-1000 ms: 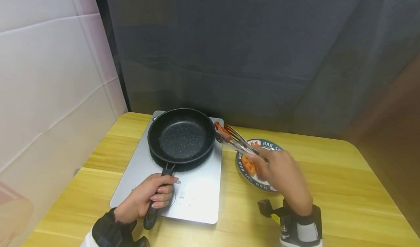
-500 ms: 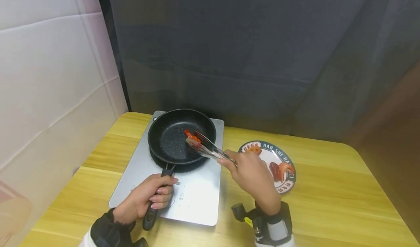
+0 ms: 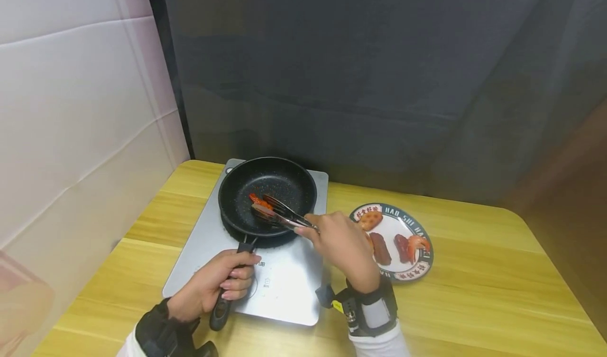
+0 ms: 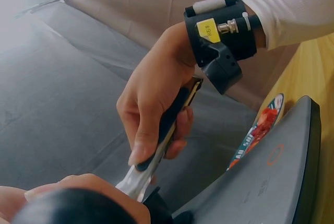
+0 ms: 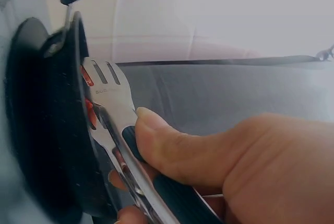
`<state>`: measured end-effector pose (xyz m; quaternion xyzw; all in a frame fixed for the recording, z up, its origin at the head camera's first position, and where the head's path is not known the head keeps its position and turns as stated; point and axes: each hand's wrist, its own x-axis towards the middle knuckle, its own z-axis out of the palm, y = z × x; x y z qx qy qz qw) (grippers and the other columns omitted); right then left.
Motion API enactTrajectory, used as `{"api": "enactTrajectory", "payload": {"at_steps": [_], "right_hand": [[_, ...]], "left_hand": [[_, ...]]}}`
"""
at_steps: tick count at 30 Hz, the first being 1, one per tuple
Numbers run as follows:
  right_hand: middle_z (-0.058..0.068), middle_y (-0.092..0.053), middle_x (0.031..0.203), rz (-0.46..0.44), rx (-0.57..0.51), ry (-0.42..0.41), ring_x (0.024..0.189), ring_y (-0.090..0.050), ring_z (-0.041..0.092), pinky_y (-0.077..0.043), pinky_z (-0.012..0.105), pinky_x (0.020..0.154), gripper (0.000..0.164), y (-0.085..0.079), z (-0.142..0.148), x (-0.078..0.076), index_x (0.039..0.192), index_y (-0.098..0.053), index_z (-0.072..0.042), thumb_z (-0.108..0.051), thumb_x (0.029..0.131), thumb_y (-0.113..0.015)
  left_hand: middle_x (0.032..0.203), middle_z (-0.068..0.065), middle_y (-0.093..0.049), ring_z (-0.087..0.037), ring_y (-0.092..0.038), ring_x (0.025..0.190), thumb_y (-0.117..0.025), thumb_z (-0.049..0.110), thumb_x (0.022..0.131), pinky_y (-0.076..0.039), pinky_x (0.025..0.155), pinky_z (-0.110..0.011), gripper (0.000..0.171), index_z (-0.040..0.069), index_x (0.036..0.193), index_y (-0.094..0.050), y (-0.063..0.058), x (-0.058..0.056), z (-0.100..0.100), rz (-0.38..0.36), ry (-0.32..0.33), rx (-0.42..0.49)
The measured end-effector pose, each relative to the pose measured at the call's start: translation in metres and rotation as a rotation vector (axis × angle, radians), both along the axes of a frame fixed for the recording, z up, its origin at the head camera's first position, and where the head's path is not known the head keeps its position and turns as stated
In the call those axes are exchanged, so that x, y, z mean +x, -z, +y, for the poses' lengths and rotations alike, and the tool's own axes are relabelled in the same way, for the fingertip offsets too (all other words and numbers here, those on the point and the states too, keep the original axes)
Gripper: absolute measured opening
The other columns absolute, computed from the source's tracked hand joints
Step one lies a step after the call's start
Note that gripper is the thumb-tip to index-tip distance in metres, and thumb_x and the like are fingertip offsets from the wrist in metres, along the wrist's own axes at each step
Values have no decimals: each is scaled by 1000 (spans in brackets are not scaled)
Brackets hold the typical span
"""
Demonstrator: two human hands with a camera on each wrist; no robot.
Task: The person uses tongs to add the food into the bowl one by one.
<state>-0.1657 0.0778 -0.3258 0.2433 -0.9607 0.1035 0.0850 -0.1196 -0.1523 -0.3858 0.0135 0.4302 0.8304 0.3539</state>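
In the head view a black frying pan [image 3: 280, 180] sits on a flat silver induction cooker [image 3: 294, 293]. My left hand [image 3: 223, 280] grips the pan's handle [image 3: 219, 315], fingers wrapped round it. My right hand [image 3: 339, 246] holds metal food tongs [image 3: 286, 217], reaching into the pan from the right. Between the tong heads, low in the pan, is a small red piece of food [image 3: 261, 201]. The right wrist view shows the slotted tong head [image 5: 109, 85] at the pan's rim, with my thumb pressing the dark grip. Part of the red piece is hidden behind the tongs.
To the right of the cooker, a round plate [image 3: 391, 230] with a dark lettered rim carries several food pieces, including a shrimp [image 3: 418, 245] and brown meat [image 3: 380, 249]. A dark curtain [image 3: 355, 83] hangs behind the wooden table [image 3: 474, 272]; a pale curtain [image 3: 80, 125] stands left.
My right hand has moved left with the tongs, carrying the red piece from above the cooker's right edge down into the pan. The plate is now uncovered. My left hand stays on the handle.
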Motion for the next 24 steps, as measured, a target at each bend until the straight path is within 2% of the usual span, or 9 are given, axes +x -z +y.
{"api": "enactTrajectory", "payload": {"at_steps": [7, 16, 24], "right_hand": [[-2, -50, 64, 1, 43, 26, 55, -44, 14, -33, 27, 43, 38, 3, -6, 2, 106, -64, -18, -47, 84, -54], [-1, -44, 57, -1, 43, 36, 50, -42, 14, -32, 28, 40, 33, 3, -8, 5, 96, -64, -17, -46, 84, -54], [-1, -43, 55, -20, 39, 40, 50, -42, 14, -31, 27, 40, 34, 4, -9, 5, 96, -63, -15, -45, 84, -53]], "left_hand": [[50, 9, -27, 0, -28, 34, -48, 12, 87, -24, 30, -14, 25, 13, 67, -34, 1, 0, 0, 0, 0, 1], [50, 9, -27, 0, -28, 34, -47, 12, 88, -24, 30, -14, 24, 13, 67, -34, 0, 0, 0, 9, -1, 11], [50, 9, -27, 0, -28, 34, -45, 11, 89, -25, 30, -14, 23, 13, 69, -34, 1, 1, 0, 18, 6, 26]]}}
